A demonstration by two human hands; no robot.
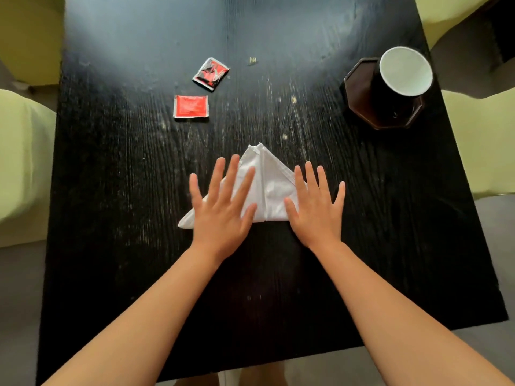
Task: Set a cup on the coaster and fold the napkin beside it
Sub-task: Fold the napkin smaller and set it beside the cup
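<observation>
With the cup (401, 79) on the coaster (359, 87), we flatten the napkin (271, 188) under both spread palms, left hand (223, 210), right hand (316, 210); press from fingertips (235, 160) toward the crease between.

Two bare forearms, no sleeves in view, left hand (223, 210) and right hand (317, 210) without rings, watch or bracelets, short unpainted nails

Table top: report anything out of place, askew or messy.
Two red foil sachets lie loose on the black wooden table: the far sachet looks torn open and crumpled, sitting askew; the near sachet lies flat. Pale crumbs or scuffs speckle the surface nearby. Nothing looks spilled.
</observation>
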